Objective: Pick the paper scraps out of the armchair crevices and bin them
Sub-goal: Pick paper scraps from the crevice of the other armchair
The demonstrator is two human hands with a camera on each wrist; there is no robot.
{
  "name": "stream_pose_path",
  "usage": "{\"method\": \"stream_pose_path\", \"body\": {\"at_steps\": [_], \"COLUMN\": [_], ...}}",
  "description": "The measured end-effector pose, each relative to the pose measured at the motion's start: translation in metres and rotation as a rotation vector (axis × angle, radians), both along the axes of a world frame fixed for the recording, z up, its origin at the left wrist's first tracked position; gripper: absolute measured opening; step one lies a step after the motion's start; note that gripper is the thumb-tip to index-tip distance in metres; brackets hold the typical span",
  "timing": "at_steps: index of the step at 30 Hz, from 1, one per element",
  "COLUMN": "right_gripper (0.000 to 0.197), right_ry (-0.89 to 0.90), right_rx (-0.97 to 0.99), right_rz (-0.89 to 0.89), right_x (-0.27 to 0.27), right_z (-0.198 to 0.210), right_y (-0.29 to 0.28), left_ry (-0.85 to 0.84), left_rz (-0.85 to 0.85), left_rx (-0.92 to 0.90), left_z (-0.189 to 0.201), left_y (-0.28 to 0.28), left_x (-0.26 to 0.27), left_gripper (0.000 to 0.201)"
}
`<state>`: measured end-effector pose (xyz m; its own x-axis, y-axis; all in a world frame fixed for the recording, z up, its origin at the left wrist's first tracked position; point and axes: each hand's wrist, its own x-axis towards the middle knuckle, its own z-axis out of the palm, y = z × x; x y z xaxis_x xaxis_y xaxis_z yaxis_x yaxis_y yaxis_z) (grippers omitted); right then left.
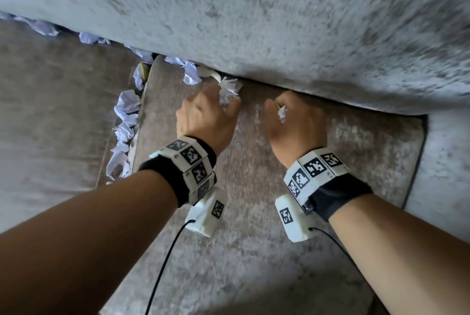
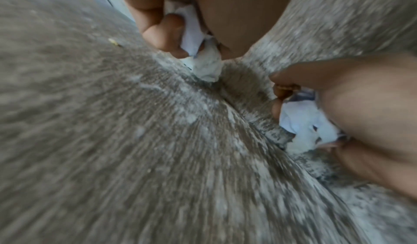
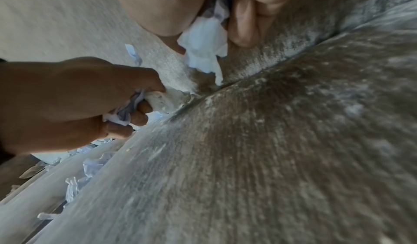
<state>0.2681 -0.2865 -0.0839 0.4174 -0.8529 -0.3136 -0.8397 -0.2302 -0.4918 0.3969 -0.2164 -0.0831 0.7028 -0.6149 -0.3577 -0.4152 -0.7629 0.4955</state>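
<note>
Left hand [image 1: 206, 116]: we curl our fingers round a crumpled wad [image 1: 229, 90] at the back crevice [image 1: 330, 97]
Right hand [image 1: 295, 121]: we pinch a smaller scrap [image 1: 282, 112] in a closed fist
Remaining scraps [image 1: 126, 121]: wedged along the side gap and further up the back seam [image 1: 91, 37]
Bin: not in view
Risk: full fists may shed paper onto the seat cushion [image 1: 254, 213] when we reach for more; a wedged piece could tear
</note>
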Motion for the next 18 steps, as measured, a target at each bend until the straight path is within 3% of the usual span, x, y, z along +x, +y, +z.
{"method": "stream_pose_path", "body": {"at_steps": [3, 8, 13, 18], "right_gripper": [0.031, 0.028, 0.016, 0.029], "right_ry": [-0.019, -0.057, -0.028, -0.007], "right_rx": [-0.037, -0.039, -0.001, -0.021], "right_rz": [0.004, 0.015, 0.061, 0.137], "right_x": [0.01, 0.027, 0.056, 0.09], "right_z": [0.003, 0.0, 0.003, 0.002], "right_y": [0.003, 0.013, 0.02, 0.027], "left_ry": [-0.003, 0.009, 0.025, -0.001], "left_rz": [0.012, 0.021, 0.029, 0.032], "left_rx": [-0.028, -0.009, -0.031, -0.127], "left_z": [0.005, 0.004, 0.009, 0.001], "left_y": [0.016, 0.04, 0.061, 0.082], "left_x": [0.002, 0.013, 0.027, 0.044], "left_gripper": [0.031, 0.013, 0.013, 0.012]}}
